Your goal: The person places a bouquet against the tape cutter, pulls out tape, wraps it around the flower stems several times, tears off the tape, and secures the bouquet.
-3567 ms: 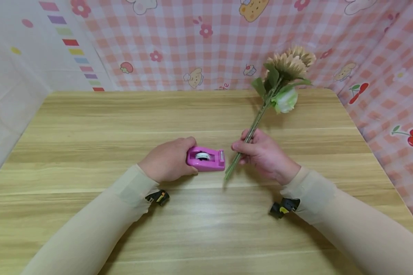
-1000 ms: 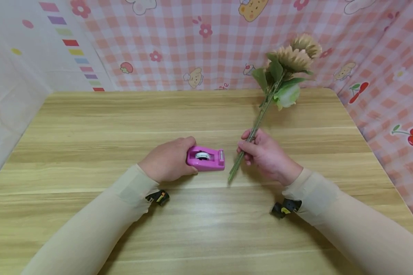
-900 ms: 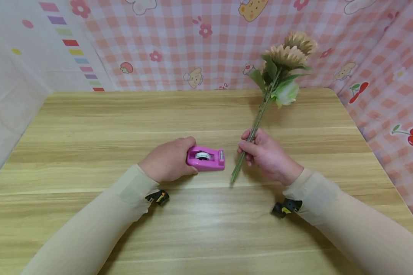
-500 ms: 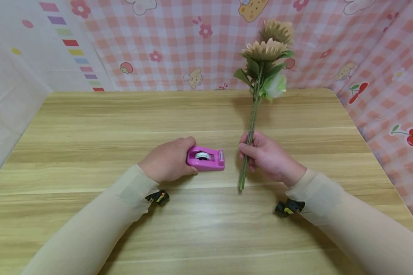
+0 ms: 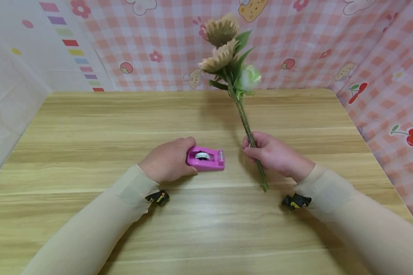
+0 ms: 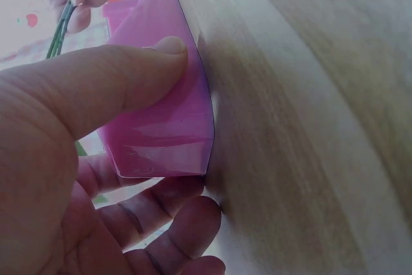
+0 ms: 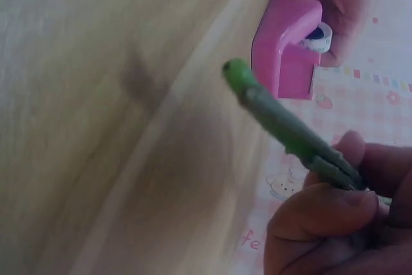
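A pink tape dispenser (image 5: 206, 159) with a white roll sits on the wooden table (image 5: 89, 126). My left hand (image 5: 170, 159) grips its left end; the left wrist view shows my thumb (image 6: 116, 88) pressed on its pink side (image 6: 164, 120). My right hand (image 5: 273, 154) holds a bunch of artificial flowers by the green stems (image 5: 249, 133), lifted off the table. The tan blooms (image 5: 221, 42) and a pale green one (image 5: 249, 78) lean up and to the left. The stem ends (image 7: 257, 98) show in the right wrist view with the dispenser (image 7: 286, 46) beyond.
Pink checked cloth (image 5: 382, 57) with cartoon prints hangs behind and to the right of the table. A white sheet (image 5: 13, 76) covers the left side. Small black and yellow wrist cameras (image 5: 158, 197) sit under both forearms.
My right hand has swung the flowers from leaning right to leaning left, with the stem ends shifting right. The left hand and dispenser have stayed still.
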`<state>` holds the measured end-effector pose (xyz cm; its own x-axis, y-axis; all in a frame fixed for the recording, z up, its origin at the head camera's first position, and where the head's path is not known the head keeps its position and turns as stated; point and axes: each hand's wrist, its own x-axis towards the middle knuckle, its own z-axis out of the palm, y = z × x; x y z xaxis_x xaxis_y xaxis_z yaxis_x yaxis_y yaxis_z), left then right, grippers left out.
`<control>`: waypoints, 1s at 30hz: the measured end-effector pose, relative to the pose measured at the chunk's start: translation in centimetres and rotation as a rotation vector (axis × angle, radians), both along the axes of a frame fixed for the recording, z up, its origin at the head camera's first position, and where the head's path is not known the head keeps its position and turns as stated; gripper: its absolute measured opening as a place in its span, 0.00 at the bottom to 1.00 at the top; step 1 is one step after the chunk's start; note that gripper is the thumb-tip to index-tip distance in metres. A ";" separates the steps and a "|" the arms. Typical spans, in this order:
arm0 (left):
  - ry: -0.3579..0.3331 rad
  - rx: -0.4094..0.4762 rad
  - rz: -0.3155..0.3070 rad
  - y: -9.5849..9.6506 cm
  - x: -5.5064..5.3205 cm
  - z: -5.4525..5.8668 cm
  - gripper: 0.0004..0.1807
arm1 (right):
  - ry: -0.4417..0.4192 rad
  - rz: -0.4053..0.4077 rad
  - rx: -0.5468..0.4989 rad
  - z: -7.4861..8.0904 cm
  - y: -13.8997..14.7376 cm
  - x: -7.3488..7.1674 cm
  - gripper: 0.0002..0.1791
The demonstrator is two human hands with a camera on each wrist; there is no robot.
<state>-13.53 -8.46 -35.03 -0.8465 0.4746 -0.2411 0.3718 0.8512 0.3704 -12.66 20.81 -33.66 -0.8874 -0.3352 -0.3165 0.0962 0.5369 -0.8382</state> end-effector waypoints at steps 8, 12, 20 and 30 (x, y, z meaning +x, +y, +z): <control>0.013 0.004 -0.014 0.0 -0.2 0.0 0.26 | 0.011 0.123 0.219 -0.1 0.6 -0.3 0.07; 0.011 0.005 -0.019 0.0 -0.1 0.1 0.26 | 0.043 0.158 0.304 -0.3 0.9 -0.6 0.09; -0.002 0.003 -0.008 0.0 -0.1 0.0 0.26 | 0.038 0.140 0.379 -0.9 1.3 -1.3 0.13; 0.028 -0.052 -0.009 -0.1 0.1 -0.1 0.29 | 0.071 0.088 0.385 -0.7 1.2 -1.4 0.15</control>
